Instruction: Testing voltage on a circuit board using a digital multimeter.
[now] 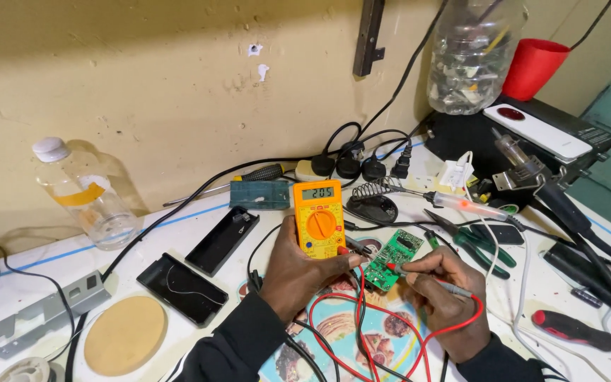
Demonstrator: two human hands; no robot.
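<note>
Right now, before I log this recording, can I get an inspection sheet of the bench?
Surface: white table, scuffed, blue tape line along the back.
Job's things: yellow multimeter and green circuit board.
Clutter: pliers, red-handled screwdriver, two black casings, round wooden disc, clear bottle, soldering iron.
Grippers: left hand rests by the multimeter with a black probe; right hand holds a red probe on the board.
Cables: red and black leads loop between the hands; plugs at the wall.
Surroundings: yellow wall, red cup, plastic jar.
</note>
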